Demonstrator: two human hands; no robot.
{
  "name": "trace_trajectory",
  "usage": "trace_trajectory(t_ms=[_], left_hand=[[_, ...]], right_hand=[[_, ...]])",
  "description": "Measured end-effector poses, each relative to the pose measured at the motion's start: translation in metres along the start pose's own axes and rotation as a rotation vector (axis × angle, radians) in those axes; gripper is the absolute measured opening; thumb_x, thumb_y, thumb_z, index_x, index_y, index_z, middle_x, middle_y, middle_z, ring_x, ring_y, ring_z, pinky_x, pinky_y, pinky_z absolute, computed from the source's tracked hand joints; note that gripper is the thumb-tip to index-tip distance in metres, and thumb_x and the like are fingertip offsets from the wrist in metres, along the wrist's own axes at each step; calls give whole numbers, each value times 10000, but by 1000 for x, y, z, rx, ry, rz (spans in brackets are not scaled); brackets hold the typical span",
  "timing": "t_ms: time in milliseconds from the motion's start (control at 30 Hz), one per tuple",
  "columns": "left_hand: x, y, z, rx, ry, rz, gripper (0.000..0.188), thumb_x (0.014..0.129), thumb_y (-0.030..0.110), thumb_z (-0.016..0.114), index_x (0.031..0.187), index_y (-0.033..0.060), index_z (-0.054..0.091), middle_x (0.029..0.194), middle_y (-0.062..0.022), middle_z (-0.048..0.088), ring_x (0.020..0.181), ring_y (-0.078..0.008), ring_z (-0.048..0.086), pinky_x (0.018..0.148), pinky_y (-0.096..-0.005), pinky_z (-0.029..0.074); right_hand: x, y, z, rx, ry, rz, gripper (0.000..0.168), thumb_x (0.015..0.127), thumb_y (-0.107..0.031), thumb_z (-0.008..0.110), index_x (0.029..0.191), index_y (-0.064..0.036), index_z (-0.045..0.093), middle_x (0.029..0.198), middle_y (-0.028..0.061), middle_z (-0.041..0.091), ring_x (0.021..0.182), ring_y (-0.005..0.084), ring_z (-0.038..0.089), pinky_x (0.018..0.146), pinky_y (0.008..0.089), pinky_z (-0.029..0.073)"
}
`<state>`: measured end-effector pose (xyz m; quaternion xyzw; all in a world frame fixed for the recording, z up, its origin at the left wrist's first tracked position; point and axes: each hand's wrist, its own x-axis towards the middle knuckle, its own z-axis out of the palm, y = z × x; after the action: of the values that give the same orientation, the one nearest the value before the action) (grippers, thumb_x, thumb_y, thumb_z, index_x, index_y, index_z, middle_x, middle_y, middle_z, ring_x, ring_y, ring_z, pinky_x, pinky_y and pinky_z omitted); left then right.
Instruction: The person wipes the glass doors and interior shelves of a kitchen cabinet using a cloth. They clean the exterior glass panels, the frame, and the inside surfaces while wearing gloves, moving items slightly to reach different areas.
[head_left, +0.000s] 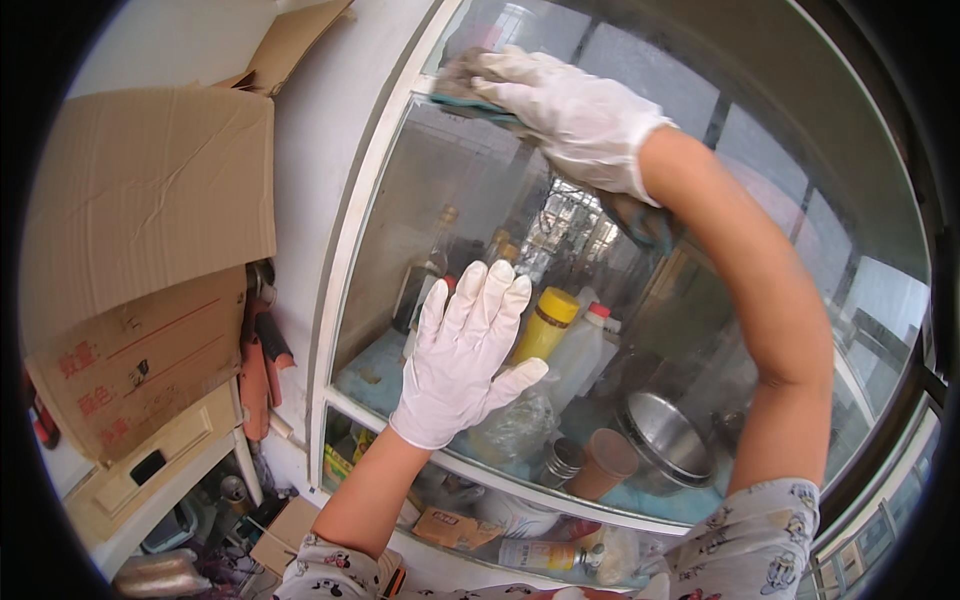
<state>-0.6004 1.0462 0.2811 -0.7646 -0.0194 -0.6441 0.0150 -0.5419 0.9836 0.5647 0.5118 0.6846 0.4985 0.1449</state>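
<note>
My right hand, in a white glove, presses a brown and teal cloth against the upper left part of a glass pane in a white frame. Part of the cloth hangs below the wrist. My left hand, gloved too, lies flat on the lower part of the pane with its fingers apart and holds nothing. Behind the glass are a yellow-capped container, a plastic jug with a red cap, bottles, a steel pot and a brown cup.
Cardboard boxes are stacked at the left beside the white wall. Below the pane, a lower shelf holds packets and a bottle. Assorted items, among them a can, lie at the lower left. Orange-handled tools stand near the boxes.
</note>
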Motion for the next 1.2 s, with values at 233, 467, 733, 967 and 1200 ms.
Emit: trace_trajectory(t_ms=[233, 467, 733, 967, 1200], left_hand=[[5, 0, -11, 81, -30, -23, 824, 970, 538, 559, 1564, 3, 358, 1619, -230, 334, 1502, -422, 303, 1221, -554, 172], [-5, 3, -2, 52, -25, -30, 837, 982, 525, 548, 1580, -10, 310, 1635, -236, 296, 1512, -430, 274, 1224, -565, 165], [5, 23, 5, 30, -86, -45, 808, 1003, 458, 535, 1596, -13, 254, 1642, -252, 264, 1531, -434, 229, 1246, -548, 116], [11, 107, -10, -246, -205, -86, 923, 823, 391, 740, 1584, 69, 331, 1655, -227, 252, 1539, -455, 178, 1219, -638, 48], [-11, 227, 39, -185, -376, 33, 764, 844, 378, 722, 1512, 112, 464, 1606, -185, 361, 1491, -456, 274, 1187, -699, 69]], right_hand=[[-204, 51, -71, -186, 79, 333, 465, 977, -76, 559, 1441, -101, 538, 1565, 161, 427, 1471, 345, 377, 1211, 392, 335], [-501, 213, -125, -510, 446, 1124, 519, 1061, -266, 500, 1517, -27, 435, 1597, 217, 371, 1491, 359, 332, 1234, 385, 246], [-290, 102, -92, -423, 364, 655, 500, 1047, -243, 450, 1488, -10, 451, 1585, 240, 363, 1505, 371, 297, 1246, 405, 241], [-141, 40, -36, -55, 485, 257, 432, 936, -151, 559, 1353, -41, 569, 1419, 186, 519, 1367, 345, 454, 1180, 433, 347], [-240, 95, -64, -161, 534, 383, 428, 987, -138, 443, 1377, 8, 540, 1506, 240, 457, 1428, 384, 405, 1210, 456, 299]])
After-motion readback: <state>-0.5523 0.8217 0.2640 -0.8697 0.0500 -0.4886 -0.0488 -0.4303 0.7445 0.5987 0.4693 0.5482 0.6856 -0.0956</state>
